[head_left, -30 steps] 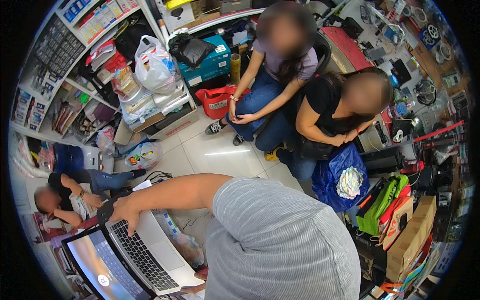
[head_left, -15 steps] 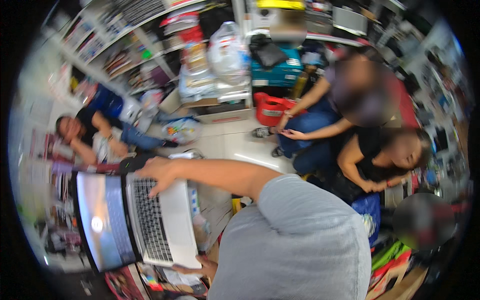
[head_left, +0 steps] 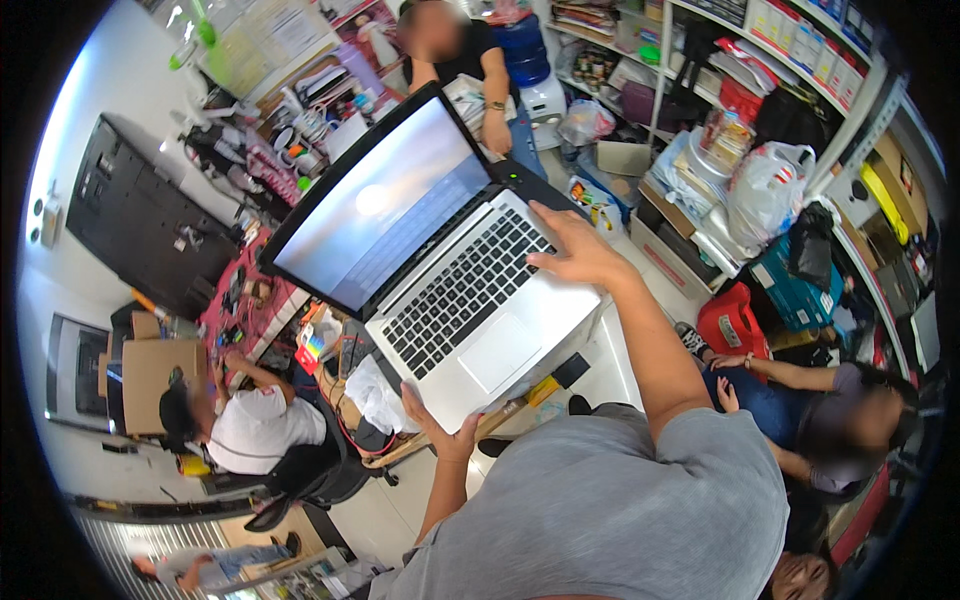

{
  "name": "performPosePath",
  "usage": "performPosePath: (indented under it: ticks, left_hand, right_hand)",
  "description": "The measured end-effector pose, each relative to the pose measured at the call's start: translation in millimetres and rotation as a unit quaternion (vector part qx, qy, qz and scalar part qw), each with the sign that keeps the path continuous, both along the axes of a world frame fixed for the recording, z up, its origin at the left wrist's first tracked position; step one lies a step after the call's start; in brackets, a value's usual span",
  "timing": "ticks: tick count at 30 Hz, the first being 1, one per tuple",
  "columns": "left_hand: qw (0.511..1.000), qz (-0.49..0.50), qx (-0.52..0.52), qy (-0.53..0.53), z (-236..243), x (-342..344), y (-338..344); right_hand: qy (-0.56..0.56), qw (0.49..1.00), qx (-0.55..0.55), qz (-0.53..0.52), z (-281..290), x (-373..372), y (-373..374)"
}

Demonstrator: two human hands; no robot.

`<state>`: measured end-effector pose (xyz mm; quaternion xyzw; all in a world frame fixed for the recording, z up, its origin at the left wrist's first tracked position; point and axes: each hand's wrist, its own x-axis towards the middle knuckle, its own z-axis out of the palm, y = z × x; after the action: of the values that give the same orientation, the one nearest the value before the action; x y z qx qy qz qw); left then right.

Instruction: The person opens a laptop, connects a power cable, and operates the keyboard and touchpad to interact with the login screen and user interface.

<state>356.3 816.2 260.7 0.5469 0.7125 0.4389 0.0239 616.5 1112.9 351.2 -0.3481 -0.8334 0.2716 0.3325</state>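
Observation:
An open laptop [head_left: 545,325] with a silver body and black keys lies before me at a slant. Its lit screen [head_left: 385,215] leans back and shows a bright, pale picture. At the near left corner, my left hand [head_left: 443,428] grips the base, thumb toward the front edge and the other fingers partly hidden. My right hand [head_left: 580,248] holds the far right side, fingertips resting on top by the keys. Both arms are stretched out from my grey shirt.
A black device with a green light [head_left: 530,185] sits behind the laptop. White plastic [head_left: 378,398] and cables lie left of it on a wooden-edged table. A person in white [head_left: 265,430] sits left, another [head_left: 485,75] beyond the screen. A red container [head_left: 728,322] stands right, near shelves.
My view has turned, so the laptop now appears nearer the middle and more of the room's left side shows. My left hand is more visible; both hands remain on the laptop.

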Motion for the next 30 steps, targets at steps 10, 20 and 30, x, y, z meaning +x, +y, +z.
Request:
performPosePath:
  ticks: [10, 20, 30]
  left_hand:
    - [1.0, 0.001, 0.012, -0.002, 3, 2, 2]
    - [1.0, -0.014, 0.006, -0.004, 0, -3, 1]
    - [1.0, -0.01, 0.013, 0.006, 3, -1, 2]
  right_hand:
    - [0.021, 0.999, -0.039, 0.007, 1, 2, -2]
    - [0.019, 0.999, -0.037, -0.003, 3, 4, -4]
    - [0.016, 0.999, -0.04, -0.014, 2, 3, -5]
